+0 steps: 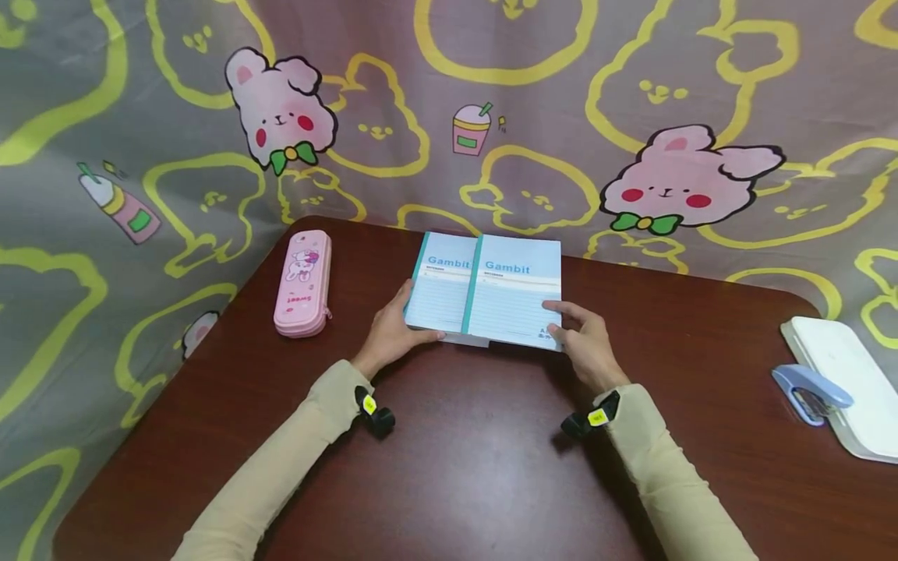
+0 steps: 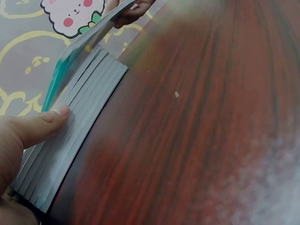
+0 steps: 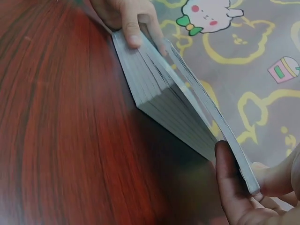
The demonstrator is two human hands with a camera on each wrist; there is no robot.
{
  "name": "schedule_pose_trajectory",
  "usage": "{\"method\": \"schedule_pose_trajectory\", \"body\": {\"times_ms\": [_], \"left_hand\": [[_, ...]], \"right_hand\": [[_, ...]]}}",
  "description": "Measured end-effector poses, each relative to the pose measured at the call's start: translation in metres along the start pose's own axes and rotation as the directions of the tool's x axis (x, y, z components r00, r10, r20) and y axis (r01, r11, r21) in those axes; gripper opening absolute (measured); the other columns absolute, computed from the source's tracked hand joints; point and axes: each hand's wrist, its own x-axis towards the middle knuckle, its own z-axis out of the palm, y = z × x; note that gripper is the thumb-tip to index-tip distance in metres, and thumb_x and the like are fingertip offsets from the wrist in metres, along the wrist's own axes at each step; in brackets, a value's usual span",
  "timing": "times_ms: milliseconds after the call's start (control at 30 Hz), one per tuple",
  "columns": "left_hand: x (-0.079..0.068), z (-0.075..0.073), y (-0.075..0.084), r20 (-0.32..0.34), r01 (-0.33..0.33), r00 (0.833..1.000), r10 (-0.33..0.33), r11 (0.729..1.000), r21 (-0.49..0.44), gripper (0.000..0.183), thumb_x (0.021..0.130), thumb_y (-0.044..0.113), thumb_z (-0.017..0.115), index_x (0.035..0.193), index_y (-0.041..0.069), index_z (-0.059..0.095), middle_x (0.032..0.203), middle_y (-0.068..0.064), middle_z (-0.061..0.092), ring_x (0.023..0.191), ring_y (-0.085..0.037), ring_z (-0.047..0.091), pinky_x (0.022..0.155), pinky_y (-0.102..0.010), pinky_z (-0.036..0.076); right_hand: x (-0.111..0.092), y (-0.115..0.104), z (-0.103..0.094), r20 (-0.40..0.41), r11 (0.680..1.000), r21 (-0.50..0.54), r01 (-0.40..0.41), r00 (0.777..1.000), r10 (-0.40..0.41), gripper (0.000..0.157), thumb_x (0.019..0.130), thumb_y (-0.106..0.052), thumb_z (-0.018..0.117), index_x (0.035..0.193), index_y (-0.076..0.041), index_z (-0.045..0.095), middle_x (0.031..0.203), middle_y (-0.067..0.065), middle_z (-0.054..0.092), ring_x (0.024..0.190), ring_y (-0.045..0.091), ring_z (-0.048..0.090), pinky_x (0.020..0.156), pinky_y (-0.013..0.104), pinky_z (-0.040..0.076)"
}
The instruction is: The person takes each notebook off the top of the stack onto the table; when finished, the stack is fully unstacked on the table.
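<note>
A stack of light-blue "Gambit" notebooks (image 1: 438, 300) with teal spines lies at the far middle of the table. One notebook (image 1: 515, 304) is raised above it, shifted right and partly covering the stack's top. My left hand (image 1: 389, 336) holds the stack's near left corner, its thumb (image 2: 44, 125) on the near page edges. By its right edge my right hand (image 1: 589, 347) pinches the raised notebook, thumb on the cover side and fingers (image 3: 229, 180) beneath. The right wrist view shows a gap between this notebook and the stack (image 3: 164, 110).
On the left lies a pink pencil case (image 1: 302, 284). To the right, a blue stapler (image 1: 810, 389) sits against a white case (image 1: 852, 382). A patterned curtain (image 1: 393, 93) hangs behind the brown table (image 1: 449, 467).
</note>
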Motion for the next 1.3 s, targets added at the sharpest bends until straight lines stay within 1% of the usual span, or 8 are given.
{"method": "schedule_pose_trajectory", "body": {"times_ms": [167,267,500,767,900,1000,1167,1300], "left_hand": [[0.000,-0.001,0.001,0.001,-0.004,1.000,0.004,1.000,0.015,0.114,0.071,0.038,0.086,0.155,0.009,0.015,0.162,-0.009,0.020,0.146,-0.027,0.028,0.116,-0.045,0.031],[0.000,0.000,0.000,0.002,-0.010,1.000,0.010,1.000,0.018,0.114,0.071,0.038,0.086,0.155,0.008,0.015,0.162,-0.009,0.020,0.145,-0.027,0.029,0.115,-0.046,0.032],[0.000,-0.001,0.001,0.001,-0.012,1.000,0.012,1.000,0.020,0.113,0.072,0.038,0.085,0.155,0.008,0.015,0.162,-0.010,0.020,0.145,-0.028,0.029,0.116,-0.046,0.031],[0.000,-0.001,0.000,0.001,-0.007,1.000,0.007,1.000,0.013,0.113,0.072,0.038,0.085,0.155,0.009,0.016,0.161,-0.009,0.021,0.145,-0.028,0.030,0.116,-0.047,0.031],[0.000,-0.002,0.000,0.001,0.001,1.000,-0.001,1.000,0.008,0.113,0.071,0.038,0.086,0.156,0.012,0.016,0.162,-0.008,0.020,0.145,-0.027,0.029,0.116,-0.046,0.030],[0.000,-0.002,0.000,0.000,-0.005,1.000,0.005,1.000,0.007,0.113,0.071,0.037,0.086,0.156,0.011,0.016,0.162,-0.008,0.021,0.145,-0.027,0.029,0.116,-0.046,0.030],[0.000,-0.002,0.001,0.001,-0.018,1.000,0.018,1.000,0.004,0.112,0.072,0.036,0.086,0.155,0.011,0.016,0.161,-0.009,0.022,0.144,-0.028,0.031,0.115,-0.047,0.032],[0.000,-0.001,0.002,-0.001,-0.015,1.000,0.015,1.000,0.002,0.112,0.071,0.036,0.086,0.155,0.012,0.017,0.161,-0.008,0.023,0.143,-0.028,0.033,0.114,-0.047,0.033]], "right_hand": [[-0.007,0.000,-0.013,-0.029,1.000,-0.002,0.023,0.999,-0.023,0.038,0.094,0.000,0.055,0.132,-0.005,0.058,0.106,0.012,0.050,0.073,0.009,0.050,0.060,0.021,0.046],[-0.011,0.001,-0.022,-0.046,0.999,-0.023,0.034,0.998,-0.035,0.038,0.094,0.000,0.055,0.131,-0.005,0.058,0.103,0.011,0.047,0.070,0.010,0.046,0.057,0.022,0.043],[-0.016,0.002,-0.037,-0.069,0.998,-0.065,0.010,0.998,-0.014,0.038,0.096,-0.003,0.054,0.133,-0.008,0.057,0.106,0.008,0.047,0.079,0.013,0.047,0.060,0.023,0.044],[-0.023,0.005,-0.049,-0.083,0.997,-0.081,-0.012,0.997,0.005,0.038,0.097,-0.006,0.054,0.135,-0.008,0.056,0.118,0.009,0.046,0.081,0.008,0.052,0.065,0.020,0.047],[-0.024,0.008,-0.052,-0.082,0.997,-0.074,-0.002,0.997,-0.005,0.038,0.097,-0.005,0.054,0.135,-0.007,0.055,0.126,0.009,0.044,0.073,0.005,0.050,0.061,0.019,0.045],[-0.024,0.011,-0.055,-0.083,0.996,-0.084,-0.002,0.997,-0.005,0.038,0.097,-0.006,0.054,0.135,-0.008,0.055,0.128,0.009,0.042,0.073,0.006,0.048,0.060,0.020,0.044],[-0.024,0.012,-0.057,-0.080,0.998,-0.063,-0.031,0.996,0.026,0.039,0.098,-0.006,0.052,0.137,-0.008,0.054,0.130,0.012,0.046,0.089,0.007,0.056,0.070,0.015,0.050],[-0.023,0.015,-0.059,-0.076,0.997,-0.070,-0.045,0.996,0.040,0.039,0.098,-0.007,0.051,0.137,-0.009,0.053,0.132,0.013,0.047,0.091,0.008,0.055,0.071,0.015,0.049]]}}
